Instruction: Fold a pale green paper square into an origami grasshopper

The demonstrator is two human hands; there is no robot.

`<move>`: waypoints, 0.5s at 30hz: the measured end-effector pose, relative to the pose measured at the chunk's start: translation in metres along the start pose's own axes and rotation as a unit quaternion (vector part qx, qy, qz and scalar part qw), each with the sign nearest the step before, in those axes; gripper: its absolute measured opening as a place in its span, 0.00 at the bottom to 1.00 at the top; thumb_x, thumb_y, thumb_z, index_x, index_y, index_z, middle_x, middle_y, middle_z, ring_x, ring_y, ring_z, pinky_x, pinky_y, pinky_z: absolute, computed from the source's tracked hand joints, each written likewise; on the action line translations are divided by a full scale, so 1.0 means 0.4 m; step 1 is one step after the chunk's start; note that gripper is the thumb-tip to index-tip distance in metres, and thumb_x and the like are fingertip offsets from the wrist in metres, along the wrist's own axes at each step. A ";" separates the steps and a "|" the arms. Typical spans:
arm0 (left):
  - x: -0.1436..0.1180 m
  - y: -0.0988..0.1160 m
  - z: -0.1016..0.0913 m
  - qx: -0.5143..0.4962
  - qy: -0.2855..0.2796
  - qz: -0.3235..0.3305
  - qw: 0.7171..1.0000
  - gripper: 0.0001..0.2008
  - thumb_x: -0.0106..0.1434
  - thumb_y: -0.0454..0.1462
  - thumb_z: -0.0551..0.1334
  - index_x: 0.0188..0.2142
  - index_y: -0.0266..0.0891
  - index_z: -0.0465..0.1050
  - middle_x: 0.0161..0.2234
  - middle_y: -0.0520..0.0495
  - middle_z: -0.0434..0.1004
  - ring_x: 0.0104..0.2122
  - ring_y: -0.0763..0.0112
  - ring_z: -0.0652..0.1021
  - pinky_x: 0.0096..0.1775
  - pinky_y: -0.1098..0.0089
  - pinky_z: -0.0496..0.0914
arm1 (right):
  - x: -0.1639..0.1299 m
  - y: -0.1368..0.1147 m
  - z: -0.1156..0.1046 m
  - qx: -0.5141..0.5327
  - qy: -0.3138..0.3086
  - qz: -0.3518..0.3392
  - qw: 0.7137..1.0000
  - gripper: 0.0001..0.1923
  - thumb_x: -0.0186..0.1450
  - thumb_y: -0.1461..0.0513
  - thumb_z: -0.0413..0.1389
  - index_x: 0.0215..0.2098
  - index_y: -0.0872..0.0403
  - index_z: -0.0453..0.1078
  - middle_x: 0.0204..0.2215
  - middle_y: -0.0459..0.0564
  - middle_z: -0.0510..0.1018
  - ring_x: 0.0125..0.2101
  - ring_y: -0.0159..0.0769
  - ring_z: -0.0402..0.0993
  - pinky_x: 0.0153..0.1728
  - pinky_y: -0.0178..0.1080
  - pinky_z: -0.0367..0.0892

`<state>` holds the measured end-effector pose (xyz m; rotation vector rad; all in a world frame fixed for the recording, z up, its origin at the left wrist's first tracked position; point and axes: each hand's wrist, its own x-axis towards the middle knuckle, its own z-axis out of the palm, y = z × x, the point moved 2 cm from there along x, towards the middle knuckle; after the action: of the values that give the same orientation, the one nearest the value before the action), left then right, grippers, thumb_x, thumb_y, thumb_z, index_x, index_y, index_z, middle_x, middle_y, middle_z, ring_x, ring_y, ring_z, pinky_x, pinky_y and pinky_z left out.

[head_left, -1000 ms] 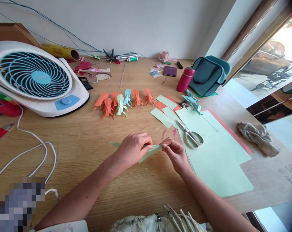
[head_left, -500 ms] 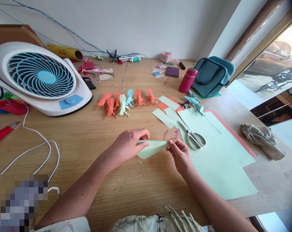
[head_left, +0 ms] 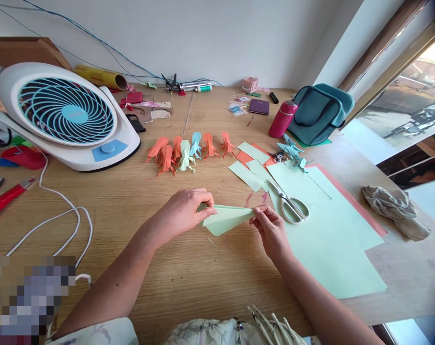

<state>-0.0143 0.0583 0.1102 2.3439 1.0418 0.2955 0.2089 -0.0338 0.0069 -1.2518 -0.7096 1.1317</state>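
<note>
A folded piece of pale green paper [head_left: 227, 221] is stretched between my two hands above the desk. My left hand [head_left: 191, 209] pinches its upper left edge between thumb and fingers. At the narrow right tip, my right hand [head_left: 271, 229] grips the paper between thumb and forefinger. Just to the right, white-handled scissors [head_left: 292, 206] lie on large pale green sheets [head_left: 332, 254]. Beyond my hands stands a group of folded paper figures, several orange [head_left: 167, 159], one pale green [head_left: 185, 156] and one blue [head_left: 195, 145].
A white fan [head_left: 71, 115] stands at the left, its cord [head_left: 75, 211] looping over the desk near a red cutter [head_left: 8, 201]. Toward the back right are a pink bottle [head_left: 282, 120] and a teal bag [head_left: 318, 115]. A crumpled cloth [head_left: 395, 211] lies far right.
My left hand has slid slightly left along the paper's upper edge, so more of the paper shows. My right hand keeps its pinch on the tip. The view has shifted slightly.
</note>
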 end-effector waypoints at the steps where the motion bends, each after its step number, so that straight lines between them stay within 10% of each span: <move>1: 0.000 -0.002 -0.001 -0.005 0.004 0.000 1.000 0.08 0.65 0.37 0.63 0.29 0.41 0.71 0.33 0.55 0.77 0.32 0.72 0.74 0.35 0.71 0.61 | 0.000 0.000 0.000 -0.005 -0.003 0.001 1.000 0.15 0.61 0.49 0.64 0.29 0.51 0.71 0.24 0.43 0.70 0.28 0.32 0.67 0.35 0.37 0.67; 10: 0.024 -0.034 0.000 -0.026 0.003 -0.054 0.998 0.07 0.63 0.37 0.62 0.28 0.41 0.71 0.31 0.54 0.79 0.33 0.70 0.76 0.33 0.71 0.62 | 0.003 -0.036 0.009 -0.138 -0.074 0.001 0.988 0.13 0.61 0.53 0.63 0.29 0.54 0.72 0.24 0.44 0.70 0.25 0.30 0.61 0.27 0.33 0.58; 15: 0.046 -0.066 0.027 0.000 -0.022 -0.051 0.998 0.07 0.62 0.38 0.63 0.27 0.41 0.71 0.31 0.53 0.80 0.33 0.68 0.77 0.35 0.70 0.63 | 0.002 -0.052 0.015 -0.391 -0.107 -0.067 0.912 0.10 0.65 0.57 0.54 0.29 0.53 0.70 0.22 0.43 0.71 0.22 0.30 0.61 0.24 0.33 0.57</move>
<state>-0.0137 0.0819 0.0861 2.2786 1.1361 0.2048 0.2093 -0.0296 0.0282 -1.7142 -1.4905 0.8940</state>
